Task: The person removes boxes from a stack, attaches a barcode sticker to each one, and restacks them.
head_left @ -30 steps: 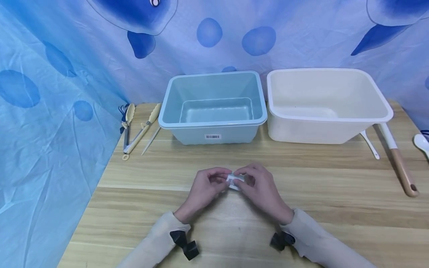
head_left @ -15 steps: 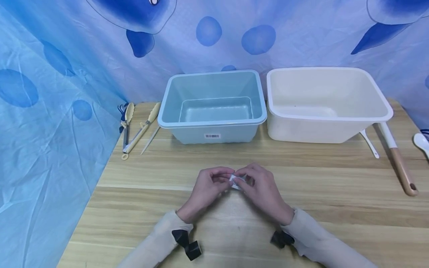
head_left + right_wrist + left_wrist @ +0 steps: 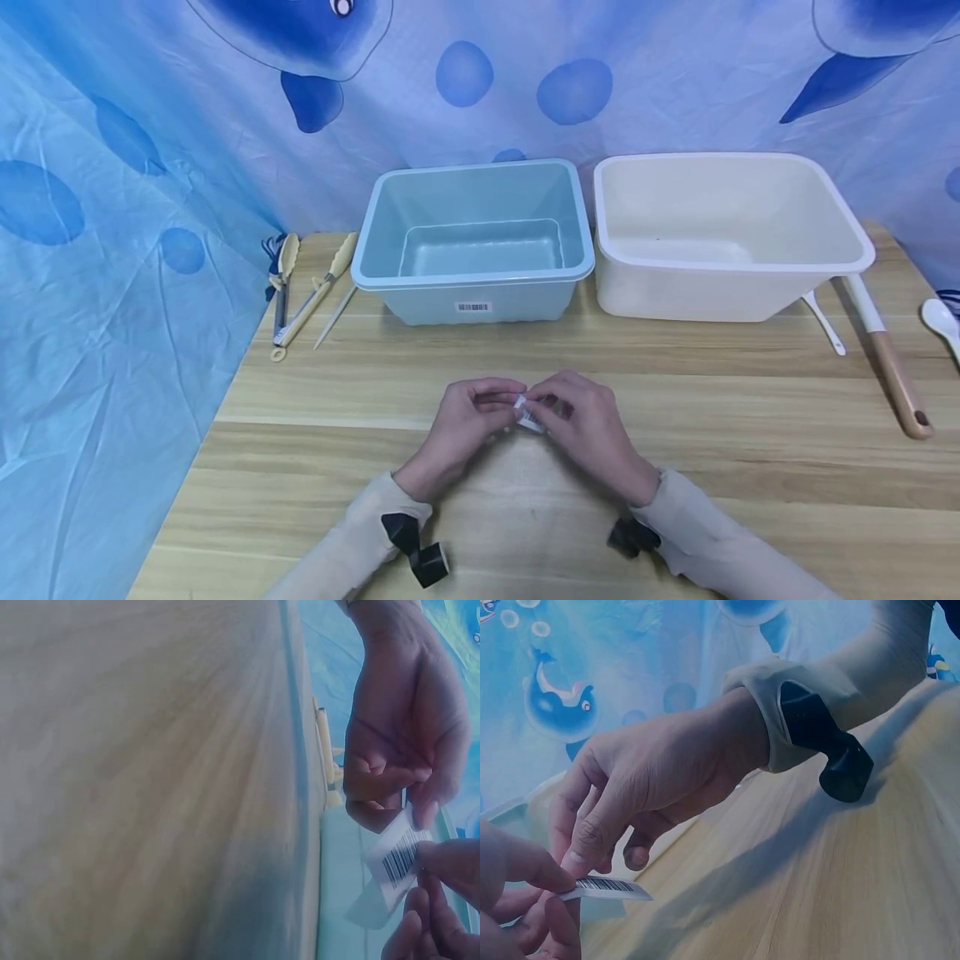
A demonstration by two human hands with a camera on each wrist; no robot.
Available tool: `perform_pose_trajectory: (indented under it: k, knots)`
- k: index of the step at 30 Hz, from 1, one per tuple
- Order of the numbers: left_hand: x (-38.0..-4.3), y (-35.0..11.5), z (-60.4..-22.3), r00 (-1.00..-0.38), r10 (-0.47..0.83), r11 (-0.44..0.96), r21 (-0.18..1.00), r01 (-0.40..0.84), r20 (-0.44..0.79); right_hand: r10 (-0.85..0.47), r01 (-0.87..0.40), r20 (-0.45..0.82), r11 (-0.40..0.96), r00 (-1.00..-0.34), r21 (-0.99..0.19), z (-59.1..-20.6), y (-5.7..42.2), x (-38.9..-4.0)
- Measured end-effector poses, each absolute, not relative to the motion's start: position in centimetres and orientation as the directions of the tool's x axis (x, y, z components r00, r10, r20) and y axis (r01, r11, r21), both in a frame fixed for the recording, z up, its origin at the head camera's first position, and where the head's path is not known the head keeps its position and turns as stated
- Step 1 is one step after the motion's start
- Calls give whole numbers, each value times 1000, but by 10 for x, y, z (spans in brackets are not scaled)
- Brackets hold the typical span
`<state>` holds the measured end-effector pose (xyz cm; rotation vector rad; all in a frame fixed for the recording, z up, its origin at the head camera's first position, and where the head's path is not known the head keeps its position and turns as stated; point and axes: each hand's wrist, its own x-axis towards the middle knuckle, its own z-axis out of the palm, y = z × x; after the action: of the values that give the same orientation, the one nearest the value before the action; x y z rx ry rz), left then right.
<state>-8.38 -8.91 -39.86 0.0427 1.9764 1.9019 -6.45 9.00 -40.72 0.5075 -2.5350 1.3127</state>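
Observation:
A small white barcode sticker (image 3: 530, 416) is held just above the wooden table, between my two hands. At its left edge my left hand (image 3: 462, 423) pinches it between thumb and fingers. My right hand (image 3: 583, 421) pinches the other side, its thumb overlapping the printed face. In the right wrist view the sticker (image 3: 397, 859) hangs at a tilt with black bars showing, and a translucent backing piece (image 3: 369, 909) extends below it. The left wrist view shows the sticker (image 3: 607, 886) nearly edge-on, its near end covered by fingers.
A light blue bin (image 3: 472, 300) with its own barcode label stands behind the hands, beside a white bin (image 3: 682, 296). Cream-tipped tongs (image 3: 315, 300) lie at the left. A wooden-handled utensil (image 3: 892, 367) and a white spoon (image 3: 941, 321) lie at the right. A patterned blue curtain (image 3: 487, 125) hangs behind.
The sticker has turned and tilted between the fingers, and less of its left part shows now. The left hand has shifted slightly right, closer to the right hand. The bins have not moved.

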Motion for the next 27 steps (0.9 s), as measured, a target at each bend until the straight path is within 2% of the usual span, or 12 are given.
perform_pose_trajectory:
  k: [12, 21, 27]
  knots:
    - [-83, -89, -401, -903, 287, 74, 947, -313, -321, -282, -404, 296, 510, -913, -760, -405, 97, -65]
    - [-83, -87, -407, -909, 256, 78, 944, -320, -329, -372, -473, 318, 477, -872, -740, -406, 100, -62]
    - [-85, -87, -409, -906, 263, 102, 943, -315, -331, -369, -411, 258, 431, -893, -804, -406, 103, -62]
